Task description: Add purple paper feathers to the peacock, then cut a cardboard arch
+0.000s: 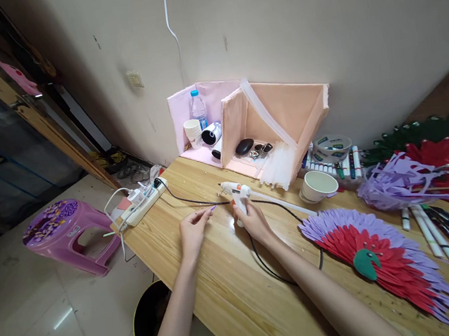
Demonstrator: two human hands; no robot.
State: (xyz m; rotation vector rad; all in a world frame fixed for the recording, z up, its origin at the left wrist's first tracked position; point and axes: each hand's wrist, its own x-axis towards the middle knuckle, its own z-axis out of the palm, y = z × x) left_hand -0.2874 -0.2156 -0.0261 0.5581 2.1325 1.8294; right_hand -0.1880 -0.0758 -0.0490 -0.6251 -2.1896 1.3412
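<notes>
Over a light wooden surface (219,261), seen from the head camera, a person's two bare hands are working close together near the middle. The left hand (195,231) is pinching a small purple piece (213,208) between its fingertips, nearly closed. The right hand (255,221) is wrapping around the grip of a white glue gun (238,195), whose nozzle is pointing left, near the purple piece but apart from it. A black cable (186,199) is running from a white power strip (146,201) at the left edge and looping around below the right hand.

To the right of that arm, a fan-shaped paper bird (390,272) is lying flat, showing purple outer feathers, red inner ones and a green head. White markers (428,233) are lying beyond it, near a bundle of purple paper strips (396,184). Just behind the gun, a paper bowl (318,186) is standing upright. Against the wall, a pink open-fronted organizer (230,123) is holding a bottle (197,107) and stacked paper cups (193,134). On the floor at left, a pink stool (93,260) is standing.
</notes>
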